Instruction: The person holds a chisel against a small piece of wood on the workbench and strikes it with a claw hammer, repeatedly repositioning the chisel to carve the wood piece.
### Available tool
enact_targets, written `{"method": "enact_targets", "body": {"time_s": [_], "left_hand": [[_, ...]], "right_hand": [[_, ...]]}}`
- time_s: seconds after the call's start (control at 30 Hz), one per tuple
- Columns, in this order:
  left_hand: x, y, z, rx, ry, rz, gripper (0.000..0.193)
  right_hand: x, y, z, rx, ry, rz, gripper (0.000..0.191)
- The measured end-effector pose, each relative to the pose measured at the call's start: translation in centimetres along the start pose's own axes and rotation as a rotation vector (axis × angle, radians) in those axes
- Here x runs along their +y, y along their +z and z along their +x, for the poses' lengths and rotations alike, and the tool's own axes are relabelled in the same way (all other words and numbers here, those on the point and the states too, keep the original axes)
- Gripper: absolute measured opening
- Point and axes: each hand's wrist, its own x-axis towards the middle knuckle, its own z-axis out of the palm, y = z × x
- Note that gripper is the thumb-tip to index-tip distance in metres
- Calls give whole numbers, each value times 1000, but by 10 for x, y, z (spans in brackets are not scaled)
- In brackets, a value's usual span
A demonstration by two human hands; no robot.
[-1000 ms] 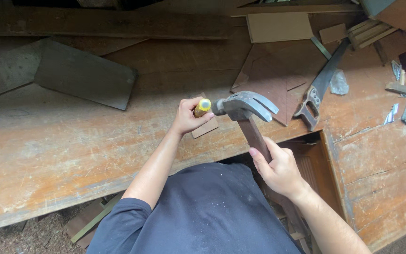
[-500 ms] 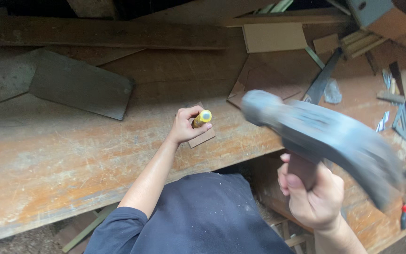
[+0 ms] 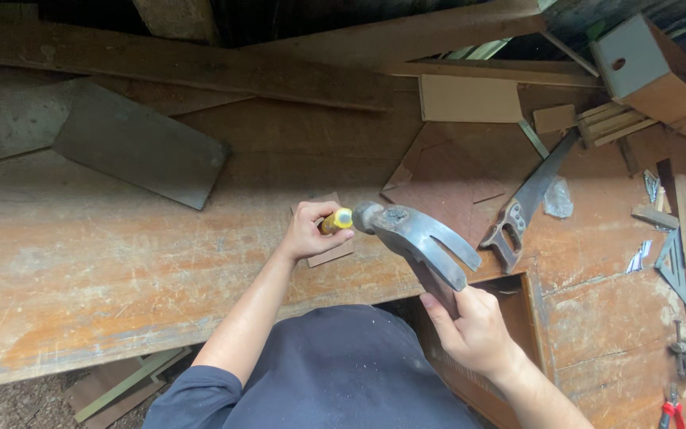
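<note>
Chisel (image 3: 337,220) under the hammer (image 3: 414,235), on the bench (image 3: 121,270).
Your left hand (image 3: 308,231) grips the yellow handle over a small board (image 3: 329,253); your right hand (image 3: 470,330) clasps the hammer, its face touching the chisel's end.

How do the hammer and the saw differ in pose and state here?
The hammer is held by its handle in the right hand, its head at the yellow tool that the left hand grips; the saw lies untouched on the bench. The hammer is raised off the bench; the saw rests flat. Both have metal working parts.
</note>
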Motion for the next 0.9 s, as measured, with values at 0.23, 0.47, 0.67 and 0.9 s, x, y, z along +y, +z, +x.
{"method": "enact_targets", "body": {"time_s": [0.23,0.47,0.67,0.9], "left_hand": [[-4,1,-7,-1,-33,-54,16],[-4,11,-7,42,-82,-50,13],[-2,16,-11,155,-56,-35,23],[-3,17,-8,160,-54,-34,15]], "right_hand": [[12,16,-10,-98,163,100,32],[6,16,2,-129,174,70,33],[-14,-3,3,-3,116,116,23],[-46,-40,-1,412,-281,799,28]]}}
